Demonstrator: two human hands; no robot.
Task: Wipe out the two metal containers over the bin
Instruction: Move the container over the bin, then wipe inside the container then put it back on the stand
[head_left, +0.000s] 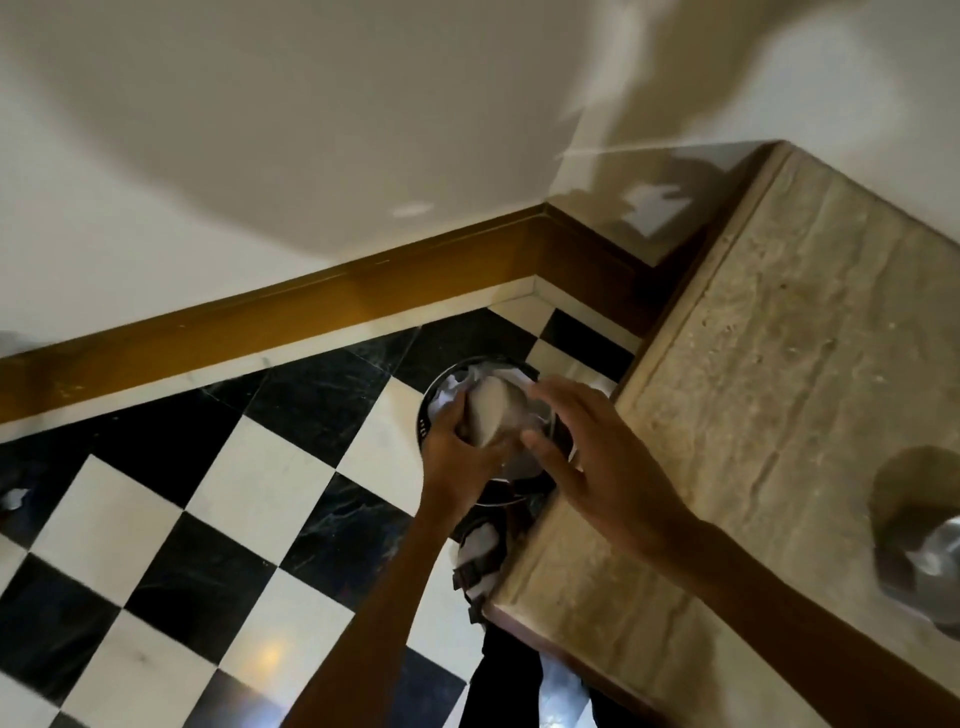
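Note:
My left hand (460, 447) grips a small grey metal container (493, 410) and holds it tilted right above the round black-rimmed bin (427, 415) on the floor. White crumpled paper (480, 375) lies inside the bin. My right hand (592, 457) hovers just right of the container with its fingers spread and nothing clearly in them; motion blur hides the fingertips. A second metal container (937, 566) stands on the stone counter at the far right edge, partly cut off.
The beige stone counter (779, 374) fills the right side, its corner beside the bin. Black and white checkered floor tiles (218, 493) spread to the left. A brown skirting board (291, 317) runs along the white wall. A sandalled foot (480, 561) shows below the bin.

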